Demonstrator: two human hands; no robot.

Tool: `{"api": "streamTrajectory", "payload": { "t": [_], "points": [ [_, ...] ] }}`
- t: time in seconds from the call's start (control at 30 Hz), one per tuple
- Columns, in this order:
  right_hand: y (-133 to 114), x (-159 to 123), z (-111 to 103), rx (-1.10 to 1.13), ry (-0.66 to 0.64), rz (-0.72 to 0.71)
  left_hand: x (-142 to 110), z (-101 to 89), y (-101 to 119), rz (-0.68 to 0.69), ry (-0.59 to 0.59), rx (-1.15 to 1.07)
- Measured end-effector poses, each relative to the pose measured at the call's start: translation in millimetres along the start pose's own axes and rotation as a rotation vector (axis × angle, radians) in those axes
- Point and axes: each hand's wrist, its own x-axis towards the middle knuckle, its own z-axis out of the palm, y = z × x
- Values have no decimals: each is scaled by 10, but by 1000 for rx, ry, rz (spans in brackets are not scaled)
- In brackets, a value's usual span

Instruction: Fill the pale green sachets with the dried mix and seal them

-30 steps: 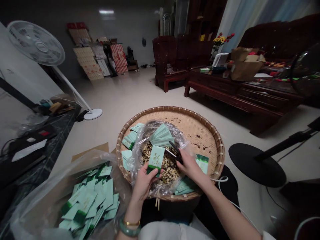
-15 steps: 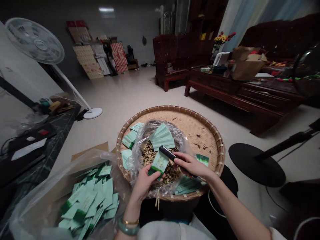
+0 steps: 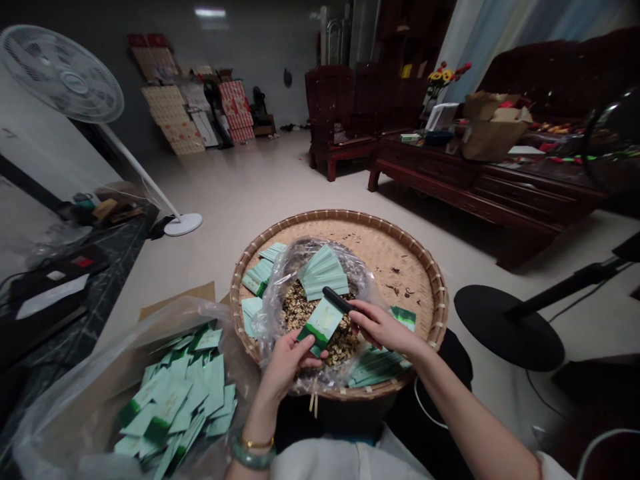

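My left hand (image 3: 287,367) grips a pale green sachet (image 3: 323,324) with a dark green lower band, tilted over a clear plastic bag (image 3: 295,261). The bag holds dried, crumbled herbs (image 3: 299,310) and a fan of similar sachets (image 3: 323,275). My right hand (image 3: 383,327) pinches a slim black tool (image 3: 337,300), possibly a small bag sealer, and its tip lies along the sachet's top edge. The bag rests in a wide round bamboo tray (image 3: 340,216). Several more sachets lie in another clear bag (image 3: 173,407) near my left forearm.
Loose sachets (image 3: 375,367) lie on the tray's near right side. A white standing fan (image 3: 63,73) is at the left, and a round black stand base (image 3: 507,327) is at the right. A dark wooden table (image 3: 450,160) holds a cardboard box (image 3: 493,133).
My right hand has lifted the black tool from above the herbs onto the sachet's top edge. The sachet now leans further right, and the view has shifted slightly.
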Motion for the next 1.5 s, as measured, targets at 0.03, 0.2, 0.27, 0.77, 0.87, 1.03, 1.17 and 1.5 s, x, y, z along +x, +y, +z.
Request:
{"api": "streamTrajectory", "payload": {
  "t": [0.03,0.2,0.27,0.77,0.87,1.03,1.17,1.5],
  "points": [
    [6,1,2,25,-2,10,-4,-11,-3,0,1,3],
    [52,13,12,240,-68,59,-34,-64,-9,0,22,42],
    [74,17,20,364,-103,80,-46,-69,-3,-2,30,61],
    [121,-56,-4,352,-92,70,-115,-51,40,51,60,125],
    [103,-31,57,258,-65,55,-118,-34,24,50,52,153],
    [114,6,125,196,42,32,-128,-28,9,56,47,194],
    [99,-32,117,235,34,63,-134,-40,12,65,50,209],
    [128,-5,120,183,62,64,-121,-60,2,77,31,234]
  ]
}}
